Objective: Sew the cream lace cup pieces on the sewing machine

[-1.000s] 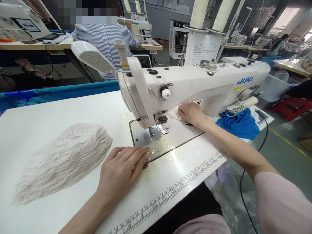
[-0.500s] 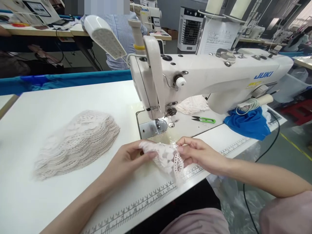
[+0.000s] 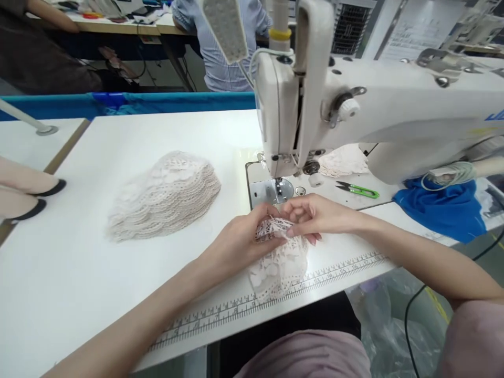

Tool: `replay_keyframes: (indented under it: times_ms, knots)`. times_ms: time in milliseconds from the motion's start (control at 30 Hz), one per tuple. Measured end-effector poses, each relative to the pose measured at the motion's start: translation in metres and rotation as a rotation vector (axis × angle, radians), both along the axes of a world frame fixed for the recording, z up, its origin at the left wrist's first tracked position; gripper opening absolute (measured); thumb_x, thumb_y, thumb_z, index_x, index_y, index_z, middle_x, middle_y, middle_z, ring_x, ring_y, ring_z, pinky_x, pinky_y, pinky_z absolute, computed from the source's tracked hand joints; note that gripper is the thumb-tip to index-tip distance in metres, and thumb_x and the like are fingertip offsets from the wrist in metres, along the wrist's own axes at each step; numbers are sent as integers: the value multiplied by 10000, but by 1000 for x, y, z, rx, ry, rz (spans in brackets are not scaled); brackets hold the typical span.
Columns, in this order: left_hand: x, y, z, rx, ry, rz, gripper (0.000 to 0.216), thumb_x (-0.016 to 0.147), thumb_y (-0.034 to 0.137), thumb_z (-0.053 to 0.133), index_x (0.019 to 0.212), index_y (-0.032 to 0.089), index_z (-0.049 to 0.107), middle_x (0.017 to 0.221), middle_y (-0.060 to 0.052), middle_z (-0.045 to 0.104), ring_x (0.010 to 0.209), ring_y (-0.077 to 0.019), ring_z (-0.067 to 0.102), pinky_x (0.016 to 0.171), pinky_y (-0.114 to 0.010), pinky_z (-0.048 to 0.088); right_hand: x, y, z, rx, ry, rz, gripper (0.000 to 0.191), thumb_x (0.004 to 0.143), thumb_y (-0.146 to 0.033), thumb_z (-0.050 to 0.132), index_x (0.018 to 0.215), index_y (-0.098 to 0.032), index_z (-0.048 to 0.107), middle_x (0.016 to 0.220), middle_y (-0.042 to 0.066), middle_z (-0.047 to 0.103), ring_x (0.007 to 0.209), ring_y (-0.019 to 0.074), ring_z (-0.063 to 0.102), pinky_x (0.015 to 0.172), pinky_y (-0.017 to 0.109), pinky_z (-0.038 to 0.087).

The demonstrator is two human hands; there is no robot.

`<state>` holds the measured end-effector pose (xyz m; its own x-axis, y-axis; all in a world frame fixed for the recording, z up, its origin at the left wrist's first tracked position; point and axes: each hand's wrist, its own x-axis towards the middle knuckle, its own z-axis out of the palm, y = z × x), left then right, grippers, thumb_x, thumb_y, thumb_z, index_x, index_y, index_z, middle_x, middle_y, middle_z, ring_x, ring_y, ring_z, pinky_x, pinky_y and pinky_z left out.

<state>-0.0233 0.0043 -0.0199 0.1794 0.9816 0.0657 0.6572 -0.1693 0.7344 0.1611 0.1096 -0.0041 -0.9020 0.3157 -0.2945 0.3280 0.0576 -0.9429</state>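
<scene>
A piece of white lace fabric (image 3: 279,268) hangs from both my hands over the front of the sewing table, its scalloped lower edge near the printed ruler. My left hand (image 3: 246,239) pinches its upper left part between thumb and fingers. At the upper right, my right hand (image 3: 315,218) grips the same lace with curled fingers, the fingertips of both hands close together. Just behind them is the sewing machine's needle plate (image 3: 262,193), below the white machine head (image 3: 283,115). A stack of similar lace pieces (image 3: 167,197) lies to the left.
Green thread snips (image 3: 358,190) lie right of the needle, with more lace (image 3: 342,160) behind them. A blue cloth (image 3: 441,207) is at the right. A ruler strip (image 3: 220,318) runs along the front edge. Another person in a striped shirt (image 3: 228,47) is beyond the table.
My hands have come closer together, and the lace is turned so that it now hangs down between them. The view has shifted left and closer to the machine.
</scene>
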Motion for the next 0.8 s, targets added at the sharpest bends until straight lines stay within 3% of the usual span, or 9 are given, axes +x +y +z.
replay_keyframes:
  times_ms: [67,133,233,367,533,667,800]
  knots:
    - [-3,0,1,21,47,59,250,820,338,628,986,210,492,595,79,491,446,-78,407,420,-192,288,-3,8,0,55,-43,13,87,791,-191,660,804,-169,577,504,-82,546,406,59,519,400,170,390]
    - [-5,1,0,9,77,107,217,827,338,622,946,208,496,560,87,456,430,-73,383,404,-187,264,-3,11,1,102,-75,19,107,784,-180,667,747,-172,567,448,-89,525,388,61,512,404,172,394]
    - [-5,3,-3,42,117,100,159,833,305,609,835,202,488,516,96,420,413,-67,364,401,-187,254,-3,10,3,103,-94,28,104,788,-208,673,827,-177,582,503,-77,574,384,65,529,395,175,412]
    - [-3,1,-10,224,191,85,159,869,284,542,781,206,435,497,108,404,377,-54,313,399,-184,247,-5,0,-4,131,-3,-62,92,826,-247,635,852,-174,586,575,-54,606,472,83,597,455,188,482]
    - [-7,-2,-16,446,272,75,132,842,130,436,748,213,392,485,105,406,374,-58,329,407,-180,250,0,-11,-22,561,239,-201,96,844,-199,588,939,-185,581,593,-68,555,503,75,546,475,190,440]
    - [-8,-3,-17,478,299,73,137,814,107,423,742,217,383,492,97,429,388,-66,360,418,-185,270,3,-13,-31,851,381,-162,173,884,-205,548,1056,-197,527,577,-91,501,452,65,433,449,187,379]
    - [-7,-3,-18,495,292,53,148,807,99,420,740,219,365,490,107,396,386,-63,328,417,-183,261,4,-13,-32,993,392,-97,158,893,-182,528,1051,-197,521,598,-84,563,445,58,445,460,179,369]
